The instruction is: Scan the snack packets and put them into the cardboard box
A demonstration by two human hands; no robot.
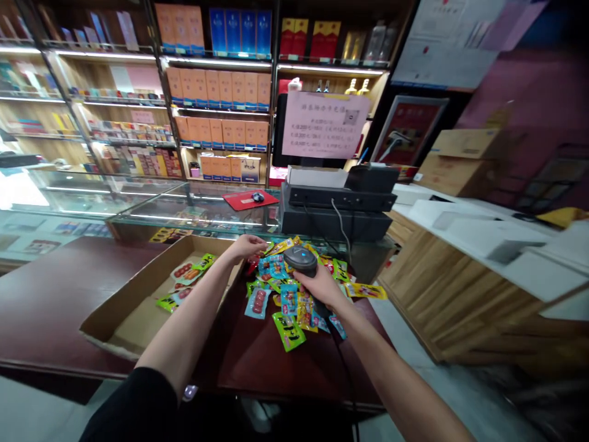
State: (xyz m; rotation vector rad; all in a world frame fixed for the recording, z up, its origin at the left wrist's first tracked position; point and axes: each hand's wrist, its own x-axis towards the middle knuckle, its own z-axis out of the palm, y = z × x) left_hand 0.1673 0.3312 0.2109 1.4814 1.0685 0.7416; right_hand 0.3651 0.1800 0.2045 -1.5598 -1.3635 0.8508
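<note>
My right hand (322, 285) is wrapped round the handle of a dark barcode scanner (300, 259), held over a heap of small snack packets (289, 298) in blue, green and yellow. At the heap's upper left edge, my left hand (249, 247) has its fingers closed by a small green and yellow packet (269, 248) and seems to pinch its end. Left of the heap stands an open cardboard tray (115, 298) with several packets inside, partly behind my left forearm. A green packet (288, 331) lies nearest to me on the dark red table (257, 368).
Behind the table is a glass counter (151, 205) with a red mouse pad (239, 200) and a black printer (340, 196). Shelves of boxes (221, 89) line the wall. A wooden cabinet (451, 282) stands at the right; the scanner's cable hangs toward me.
</note>
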